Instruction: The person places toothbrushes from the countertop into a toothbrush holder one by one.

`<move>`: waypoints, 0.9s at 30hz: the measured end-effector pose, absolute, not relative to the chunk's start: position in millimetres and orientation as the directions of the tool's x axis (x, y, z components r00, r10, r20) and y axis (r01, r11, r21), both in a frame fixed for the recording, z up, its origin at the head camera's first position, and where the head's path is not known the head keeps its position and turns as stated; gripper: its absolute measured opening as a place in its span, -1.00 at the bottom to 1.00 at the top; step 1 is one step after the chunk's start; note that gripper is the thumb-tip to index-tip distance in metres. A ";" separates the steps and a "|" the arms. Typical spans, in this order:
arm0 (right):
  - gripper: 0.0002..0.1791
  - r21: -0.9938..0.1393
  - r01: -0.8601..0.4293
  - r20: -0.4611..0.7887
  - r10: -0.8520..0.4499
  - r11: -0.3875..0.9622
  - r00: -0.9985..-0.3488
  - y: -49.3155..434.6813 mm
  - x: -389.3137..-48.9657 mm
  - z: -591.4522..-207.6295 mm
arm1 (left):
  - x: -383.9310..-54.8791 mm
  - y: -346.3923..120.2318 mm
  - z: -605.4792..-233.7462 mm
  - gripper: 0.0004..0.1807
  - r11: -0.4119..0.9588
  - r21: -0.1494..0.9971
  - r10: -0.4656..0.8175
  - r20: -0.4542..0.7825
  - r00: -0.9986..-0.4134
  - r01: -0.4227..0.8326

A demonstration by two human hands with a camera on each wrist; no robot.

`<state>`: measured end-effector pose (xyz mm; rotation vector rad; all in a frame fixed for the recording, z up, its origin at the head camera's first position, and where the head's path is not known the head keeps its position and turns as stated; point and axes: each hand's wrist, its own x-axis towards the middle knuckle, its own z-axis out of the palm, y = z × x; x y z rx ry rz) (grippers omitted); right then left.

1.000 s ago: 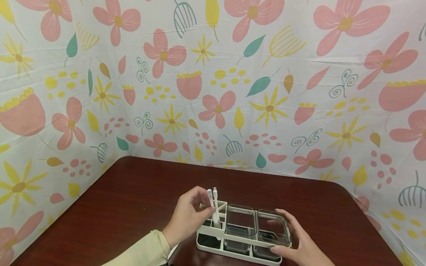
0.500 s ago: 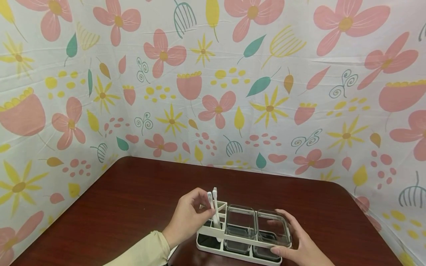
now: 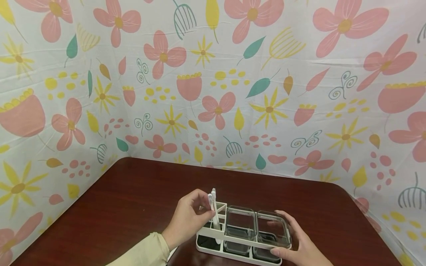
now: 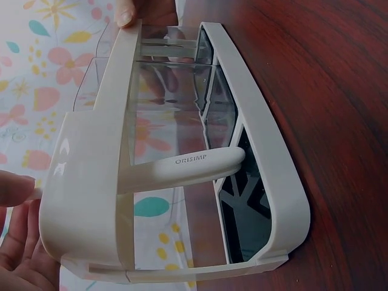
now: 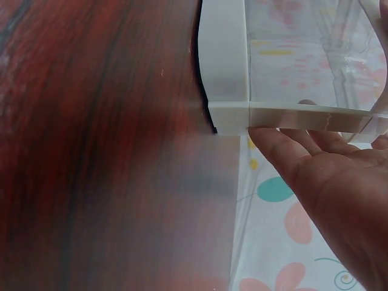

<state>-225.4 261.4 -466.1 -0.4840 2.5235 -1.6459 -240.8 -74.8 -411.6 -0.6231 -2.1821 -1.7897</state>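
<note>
- Toothbrushes, two, white, tilted, set in left section of white rack, on bench.
- Cups, two, clear, seated in rack alongside.
- Left hand, pinching one toothbrush near its head.
- Right hand, gripping rack's right end.

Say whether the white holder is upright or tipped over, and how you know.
Upright: the white holder stands base-down on the table, its slotted upper frame above the base.
</note>
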 end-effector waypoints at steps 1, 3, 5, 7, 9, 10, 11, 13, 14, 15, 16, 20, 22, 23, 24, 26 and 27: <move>-0.14 -0.901 -0.227 0.110 -0.311 0.369 -0.944 261.3 -225.1 -466.5 | -240.7 -74.9 -411.7 -0.68 0.149 0.867 0.164 0.453 -0.876 0.476; -0.14 -0.896 -0.248 0.132 -0.314 0.367 -0.940 261.3 -224.5 -467.5 | -240.5 -75.0 -412.0 -0.68 0.135 0.868 0.161 0.457 -0.875 0.478; -0.15 -0.894 -0.254 0.138 -0.313 0.368 -0.940 261.0 -224.4 -468.1 | -240.5 -75.3 -412.3 -0.67 0.130 0.867 0.158 0.461 -0.873 0.481; -0.14 -0.896 -0.254 0.139 -0.313 0.364 -0.939 260.8 -224.4 -468.7 | -240.6 -75.8 -412.4 -0.67 0.123 0.866 0.157 0.465 -0.871 0.484; -0.14 -0.898 -0.252 0.138 -0.314 0.361 -0.939 260.7 -224.4 -469.0 | -240.6 -76.9 -412.6 -0.67 0.124 0.864 0.156 0.469 -0.869 0.488; -0.14 -0.899 -0.252 0.138 -0.315 0.359 -0.939 260.7 -224.4 -469.2 | -240.5 -77.5 -412.6 -0.67 0.128 0.862 0.155 0.471 -0.869 0.490; -0.14 -0.898 -0.255 0.141 -0.316 0.358 -0.938 260.7 -224.3 -469.3 | -240.5 -78.2 -412.6 -0.67 0.131 0.861 0.155 0.471 -0.868 0.491; -0.14 -0.899 -0.256 0.140 -0.318 0.356 -0.938 261.0 -224.2 -469.5 | -240.5 -79.4 -412.7 -0.67 0.138 0.859 0.156 0.473 -0.867 0.493; -0.14 -0.898 -0.258 0.143 -0.320 0.356 -0.936 261.2 -224.3 -469.5 | -240.5 -79.9 -412.8 -0.67 0.141 0.858 0.156 0.474 -0.867 0.495; -0.13 -0.899 -0.259 0.142 -0.322 0.355 -0.936 261.4 -224.4 -469.6 | -240.4 -80.5 -412.8 -0.67 0.145 0.856 0.156 0.476 -0.866 0.496; -0.13 -0.898 -0.260 0.142 -0.324 0.356 -0.935 261.6 -224.4 -469.5 | -240.4 -81.0 -412.9 -0.67 0.145 0.855 0.157 0.477 -0.864 0.498; -0.14 -0.901 -0.247 0.130 -0.322 0.356 -0.938 262.3 -224.8 -469.5 | -241.0 -83.8 -413.0 -0.66 0.135 0.842 0.165 0.501 -0.850 0.523; -0.14 -0.901 -0.242 0.125 -0.317 0.361 -0.940 262.5 -225.0 -469.5 | -241.4 -85.6 -412.9 -0.64 0.139 0.830 0.167 0.518 -0.839 0.540; -0.14 -0.900 -0.240 0.124 -0.315 0.364 -0.941 262.7 -225.2 -469.5 | -241.7 -86.7 -412.8 -0.62 0.139 0.823 0.167 0.529 -0.832 0.551; -0.14 -0.900 -0.241 0.124 -0.315 0.364 -0.941 262.8 -225.3 -469.5 | -242.0 -87.7 -412.7 -0.59 0.145 0.815 0.167 0.538 -0.826 0.561; -0.14 -0.896 -0.244 0.127 -0.313 0.372 -0.941 262.9 -225.6 -469.0 | -242.5 -90.4 -412.8 -0.50 0.167 0.799 0.165 0.555 -0.816 0.577; -0.13 -0.896 -0.245 0.128 -0.313 0.370 -0.941 262.7 -225.6 -468.8 | -242.7 -91.9 -412.8 -0.46 0.179 0.794 0.164 0.559 -0.813 0.581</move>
